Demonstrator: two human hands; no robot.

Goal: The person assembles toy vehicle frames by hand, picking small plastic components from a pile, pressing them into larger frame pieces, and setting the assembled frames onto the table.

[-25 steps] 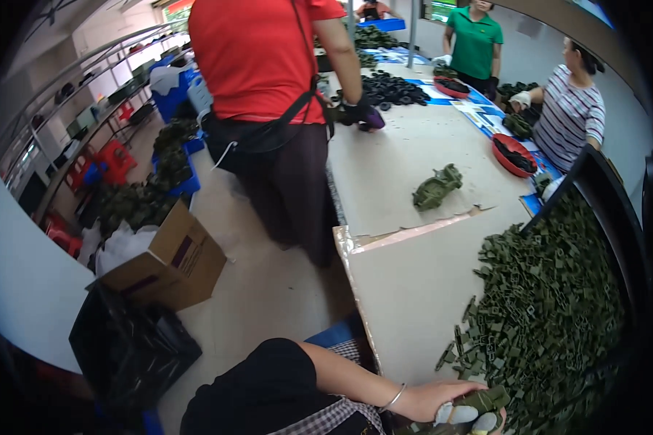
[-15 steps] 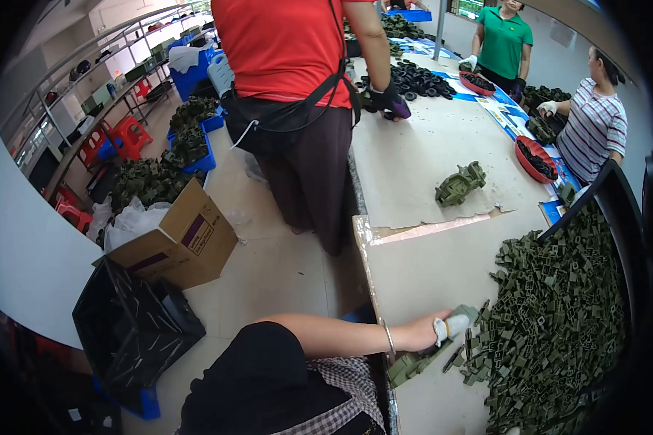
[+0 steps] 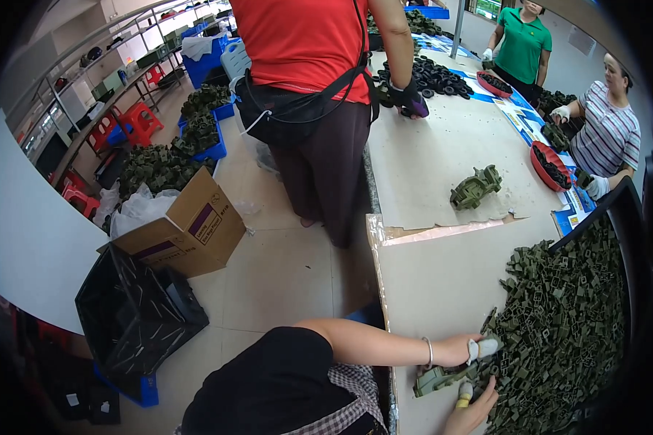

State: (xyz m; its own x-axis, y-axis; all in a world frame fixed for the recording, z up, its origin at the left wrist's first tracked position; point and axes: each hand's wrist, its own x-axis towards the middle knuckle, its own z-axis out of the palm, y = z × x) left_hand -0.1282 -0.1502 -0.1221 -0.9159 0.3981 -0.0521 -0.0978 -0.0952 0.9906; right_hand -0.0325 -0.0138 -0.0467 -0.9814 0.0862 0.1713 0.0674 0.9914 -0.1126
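Note:
My left hand (image 3: 466, 351), with a bracelet on the wrist and white fingertip covers, reaches across the pale table (image 3: 442, 283) to the edge of a big heap of small olive-green plastic pieces (image 3: 566, 319). It grips a larger olive-green moulded part (image 3: 437, 378) near the table's front edge. My right hand (image 3: 473, 412) comes up from below and holds the same part from underneath, a yellowish cover on one finger. My dark sleeve and checked cloth fill the lower middle of the view.
A finished green toy vehicle (image 3: 476, 186) lies further up the table. A person in a red top (image 3: 305, 43) stands at the table's left side by black rings (image 3: 428, 72). Two seated people (image 3: 608, 130) work at the far right with red trays (image 3: 551, 165). A cardboard box (image 3: 189, 232) and black crate (image 3: 134, 312) stand on the floor.
My left hand has slid along the table to the heap's edge with the green part. My right hand has come into view beneath it. The view has tilted.

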